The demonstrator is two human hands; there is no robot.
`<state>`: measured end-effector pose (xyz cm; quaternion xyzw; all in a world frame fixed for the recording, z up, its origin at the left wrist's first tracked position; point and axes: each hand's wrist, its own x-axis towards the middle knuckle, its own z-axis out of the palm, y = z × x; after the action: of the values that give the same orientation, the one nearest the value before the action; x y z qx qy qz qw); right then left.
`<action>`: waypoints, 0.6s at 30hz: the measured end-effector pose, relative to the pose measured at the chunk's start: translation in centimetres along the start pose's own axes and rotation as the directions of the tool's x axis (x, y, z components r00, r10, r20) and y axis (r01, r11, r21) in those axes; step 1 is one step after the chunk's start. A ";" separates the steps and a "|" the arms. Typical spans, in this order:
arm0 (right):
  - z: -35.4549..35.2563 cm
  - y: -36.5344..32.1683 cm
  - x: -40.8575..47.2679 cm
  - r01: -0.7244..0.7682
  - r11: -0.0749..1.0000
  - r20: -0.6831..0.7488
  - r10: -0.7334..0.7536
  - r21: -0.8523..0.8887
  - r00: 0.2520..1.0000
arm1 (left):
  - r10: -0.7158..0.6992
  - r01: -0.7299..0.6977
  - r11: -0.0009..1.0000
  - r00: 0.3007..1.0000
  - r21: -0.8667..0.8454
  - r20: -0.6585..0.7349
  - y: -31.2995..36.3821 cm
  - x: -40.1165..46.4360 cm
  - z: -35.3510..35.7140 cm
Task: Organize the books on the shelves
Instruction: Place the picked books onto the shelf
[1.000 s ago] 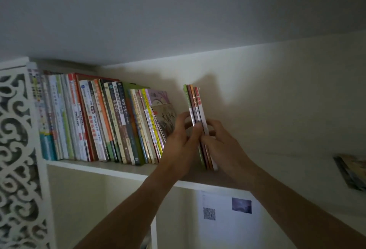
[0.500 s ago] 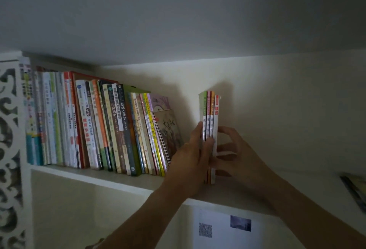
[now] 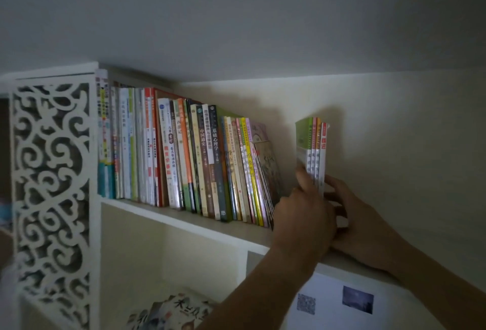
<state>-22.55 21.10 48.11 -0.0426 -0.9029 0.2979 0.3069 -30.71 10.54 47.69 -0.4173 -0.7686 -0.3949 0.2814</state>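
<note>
Books, a thin bundle [image 3: 313, 151] of four or five, stand upright on the top shelf [image 3: 184, 220], green cover facing left, red-and-white spine on the right. Left hand [image 3: 302, 214] is flat against the bundle's left face, fingers [image 3: 302, 174] reaching up the green cover, more pressing than clutching. Right hand [image 3: 352, 219] comes in from the other side, fingers spread and lightly bent on the bundle's right face, so the grip is a two-handed squeeze. There's a clear gap to the left, then the long row of books [image 3: 184, 156], its last few leaning left. A carved white side panel [image 3: 52, 185] ends that row. Down in the lower compartment lies a stack of magazines [image 3: 173, 311], and a sheet of paper [image 3: 339, 306] with a QR code hangs below the hands.
</note>
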 end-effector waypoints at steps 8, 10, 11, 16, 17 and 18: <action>1.7 -2.0 0.0 -0.075 0.989 -0.027 0.072 -0.124 0.997 | 0.132 -0.132 0.991 0.953 0.019 -0.272 -1.3 -0.8 -4.5; 3.3 -3.5 0.8 -0.030 0.981 -0.090 0.013 -0.191 0.996 | 0.166 -0.158 0.986 0.931 0.053 -0.326 -1.5 0.0 -7.0; 4.2 -4.1 1.4 -0.038 0.970 -0.115 0.010 -0.239 0.993 | 0.178 -0.168 0.984 0.919 0.058 -0.352 -1.7 0.4 -8.2; 7.2 -6.0 3.4 -0.049 0.917 -0.154 -0.014 -0.395 0.988 | 0.204 -0.197 0.979 0.894 0.058 -0.399 -3.1 0.4 -12.4; 7.3 -6.2 3.4 -0.051 0.899 -0.149 -0.017 -0.436 0.989 | 0.186 -0.189 0.982 0.898 0.032 -0.399 -3.3 0.1 -12.9; 7.2 -6.2 3.3 -0.038 0.892 -0.143 -0.030 -0.451 0.989 | 0.164 -0.180 0.984 0.904 -0.003 -0.395 -3.5 -0.2 -13.3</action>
<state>-28.74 13.20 48.79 -0.1364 -0.9224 0.0763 0.3531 -32.28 -1.89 53.28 -0.4011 -0.6488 -0.4591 0.4554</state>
